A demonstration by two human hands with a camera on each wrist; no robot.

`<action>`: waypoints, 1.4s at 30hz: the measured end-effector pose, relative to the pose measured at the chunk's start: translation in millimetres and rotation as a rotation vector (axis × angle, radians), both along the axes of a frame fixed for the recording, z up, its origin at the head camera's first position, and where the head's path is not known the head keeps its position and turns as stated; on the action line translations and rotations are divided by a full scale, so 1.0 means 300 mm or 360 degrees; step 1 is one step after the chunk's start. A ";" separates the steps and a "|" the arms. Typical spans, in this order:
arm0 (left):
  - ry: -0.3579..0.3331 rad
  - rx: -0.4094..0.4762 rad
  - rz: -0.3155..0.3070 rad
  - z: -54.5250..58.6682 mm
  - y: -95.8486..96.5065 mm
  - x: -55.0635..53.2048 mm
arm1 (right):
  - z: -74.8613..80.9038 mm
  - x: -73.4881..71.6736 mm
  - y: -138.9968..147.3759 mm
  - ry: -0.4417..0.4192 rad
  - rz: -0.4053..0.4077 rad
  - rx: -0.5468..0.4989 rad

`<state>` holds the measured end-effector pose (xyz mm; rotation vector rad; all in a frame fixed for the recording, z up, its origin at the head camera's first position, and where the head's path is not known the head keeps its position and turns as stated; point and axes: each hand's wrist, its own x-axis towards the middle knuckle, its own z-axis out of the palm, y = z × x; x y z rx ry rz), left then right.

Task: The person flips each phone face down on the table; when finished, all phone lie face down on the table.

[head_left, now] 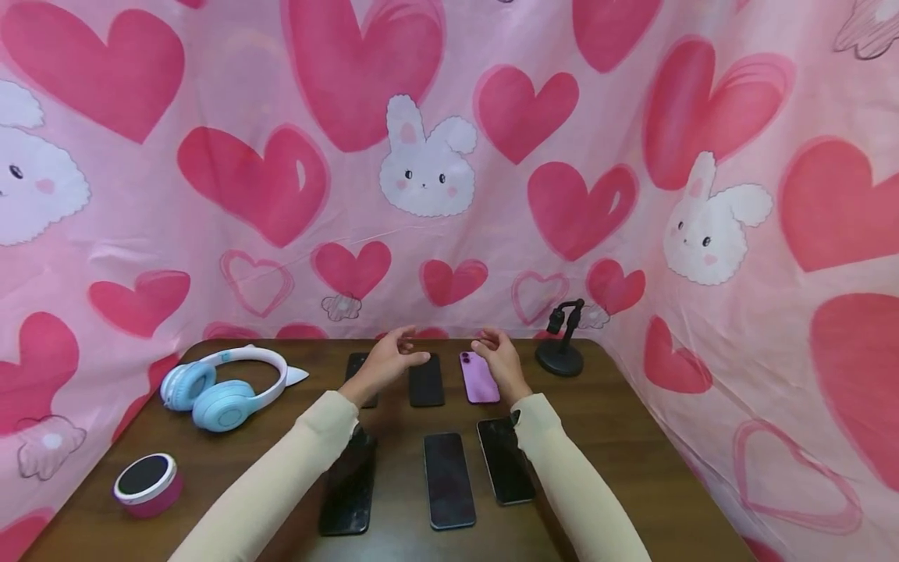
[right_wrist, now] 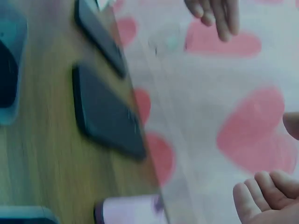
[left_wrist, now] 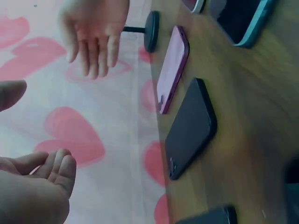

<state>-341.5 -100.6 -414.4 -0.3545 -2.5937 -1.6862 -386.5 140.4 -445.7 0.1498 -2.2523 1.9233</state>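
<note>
Both hands hover over the back row of phones, apart from each other and holding nothing. My left hand (head_left: 385, 361) is nearest a black phone (head_left: 425, 382) and partly covers another dark phone (head_left: 356, 364); its fingers are loosely bent, thumb apart. My right hand (head_left: 502, 361) hangs beside and above a pink phone (head_left: 480, 381), fingers relaxed. In the left wrist view the right hand (left_wrist: 98, 37) shows its palm, fingers extended. Nearer the front lie a dark phone (head_left: 349, 492) partly under the left sleeve, a middle phone (head_left: 449, 480) and a right phone (head_left: 504, 460).
Light blue cat-ear headphones (head_left: 225, 404) lie on the left of the brown wooden table (head_left: 400, 538). In front of them sits a round pink-and-white device (head_left: 147, 484). A small black stand (head_left: 559, 355) is at the back right. Heart-patterned cloth (head_left: 421, 242) surrounds the table.
</note>
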 end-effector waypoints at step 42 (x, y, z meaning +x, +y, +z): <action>-0.0427 -0.0266 0.0458 -0.279 -0.312 0.534 | -0.146 0.636 -0.428 -0.0483 0.0633 0.0203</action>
